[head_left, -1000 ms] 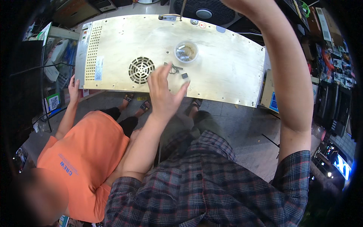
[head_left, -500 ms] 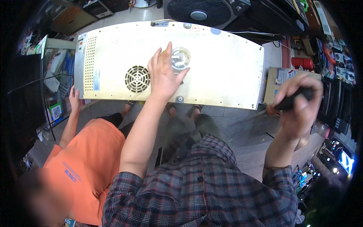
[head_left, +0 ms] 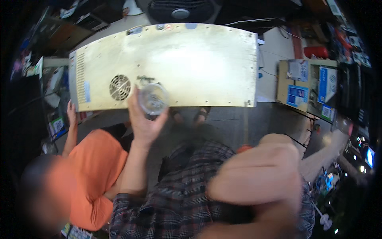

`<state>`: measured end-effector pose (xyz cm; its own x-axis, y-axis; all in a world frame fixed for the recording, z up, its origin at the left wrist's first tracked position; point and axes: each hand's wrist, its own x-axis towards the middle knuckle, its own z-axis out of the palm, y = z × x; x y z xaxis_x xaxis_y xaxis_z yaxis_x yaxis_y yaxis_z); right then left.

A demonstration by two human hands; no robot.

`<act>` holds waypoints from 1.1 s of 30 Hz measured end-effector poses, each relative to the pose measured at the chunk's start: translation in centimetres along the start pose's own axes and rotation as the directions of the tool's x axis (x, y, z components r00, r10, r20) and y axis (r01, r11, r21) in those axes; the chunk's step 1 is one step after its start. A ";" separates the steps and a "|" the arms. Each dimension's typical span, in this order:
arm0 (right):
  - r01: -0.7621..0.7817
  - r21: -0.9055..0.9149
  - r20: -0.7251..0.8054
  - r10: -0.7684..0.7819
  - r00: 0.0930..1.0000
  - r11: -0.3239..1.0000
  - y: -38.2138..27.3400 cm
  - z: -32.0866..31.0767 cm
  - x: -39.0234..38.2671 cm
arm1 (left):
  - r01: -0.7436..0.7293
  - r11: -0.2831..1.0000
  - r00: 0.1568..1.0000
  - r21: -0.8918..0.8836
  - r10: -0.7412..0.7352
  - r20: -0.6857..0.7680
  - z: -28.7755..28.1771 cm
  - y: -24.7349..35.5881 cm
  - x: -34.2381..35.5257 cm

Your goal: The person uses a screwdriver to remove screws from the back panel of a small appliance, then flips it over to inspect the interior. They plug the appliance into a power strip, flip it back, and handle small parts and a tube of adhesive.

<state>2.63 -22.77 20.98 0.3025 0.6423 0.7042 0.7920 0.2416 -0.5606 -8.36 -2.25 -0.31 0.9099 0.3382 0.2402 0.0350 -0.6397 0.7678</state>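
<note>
My left hand (head_left: pixel 141 119) holds a clear round plastic cup (head_left: pixel 154 97) of small parts just above the near edge of a large pale metal panel (head_left: pixel 207 59) with a round vent (head_left: pixel 119 87). Small dark bits (head_left: pixel 143 78) lie on the panel behind the cup. My right hand (head_left: pixel 256 175) is large and blurred at lower right, close to the camera, its fingers curled; whatever they hold is hidden. An orange object (head_left: pixel 244 148) shows just behind it.
A co-worker in orange (head_left: pixel 93 171) is at my left, one hand (head_left: pixel 71 113) at the panel's left end. A black fan-like unit (head_left: pixel 181 10) is behind the panel. Cartons (head_left: pixel 292 85), a red cylinder (head_left: pixel 316 51) and electronics clutter the right; a dark-framed cabinet (head_left: pixel 55 95) stands left.
My left hand has taken the cup off the panel and drawn it left and toward me. My right hand, earlier out at the right with a dark-handled tool, has dropped closer to my body.
</note>
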 end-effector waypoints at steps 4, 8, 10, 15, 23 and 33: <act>-0.170 0.314 -0.013 0.184 0.983 0.934 -0.5 -3.8 -3.1 | -0.002 0.997 0.995 0.076 -0.006 0.104 0.0 2.6 -5.8; -0.635 0.010 0.045 0.634 0.772 0.773 -2.4 -7.9 -11.6 | 0.038 0.998 0.967 -0.046 -0.026 0.253 2.9 5.9 -7.8; -0.796 -0.092 0.077 0.801 0.593 0.598 -3.7 -8.0 -14.5 | 0.024 0.993 0.946 -0.114 0.014 0.324 4.2 6.3 -8.7; -0.783 -0.475 -0.014 0.887 0.462 0.401 -8.8 -7.4 -23.8 | -0.128 0.958 0.826 -0.258 0.247 0.507 9.1 7.4 -9.2; -0.908 -0.408 -0.362 0.897 0.253 0.091 -14.0 -13.3 -38.7 | -0.271 0.922 0.552 -0.275 0.383 0.741 16.9 16.0 -9.4; -0.714 0.629 -0.729 0.556 -0.401 0.310 -31.4 -26.8 -59.4 | -0.438 0.838 0.480 -0.327 0.525 0.703 41.2 37.6 -13.0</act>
<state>-25.99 -87.98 8.37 0.7051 -0.6530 -0.2763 -0.3040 0.0737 -0.9498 -1.86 -59.12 1.01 0.7453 -0.6590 0.1009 -0.5040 -0.4579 0.7323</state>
